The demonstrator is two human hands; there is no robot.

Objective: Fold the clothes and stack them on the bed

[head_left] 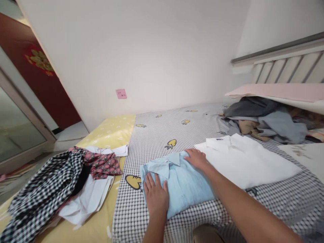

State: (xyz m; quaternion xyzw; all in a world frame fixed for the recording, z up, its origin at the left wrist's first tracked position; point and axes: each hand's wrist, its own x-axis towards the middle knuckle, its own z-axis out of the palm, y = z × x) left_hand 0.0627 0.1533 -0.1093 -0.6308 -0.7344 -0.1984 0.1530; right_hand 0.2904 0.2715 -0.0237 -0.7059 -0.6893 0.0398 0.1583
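Observation:
A folded light blue shirt [180, 184] lies on the checked bedsheet [157, 138] in front of me, collar toward the wall. My left hand [155, 194] lies flat on the shirt's near left corner, fingers stretched out. My right hand [196, 158] rests flat on the shirt's far right edge, near the collar, fingers extended. Right beside it, touching the blue shirt's right side, lies a folded white shirt [249, 160].
A heap of clothes, black-and-white checked [43, 189], strawberry print [103, 163] and white [87, 199], sits on the yellow sheet at left. Grey and tan garments [265, 121] pile at the back right under a pink board [278, 91]. A white wall stands behind the bed.

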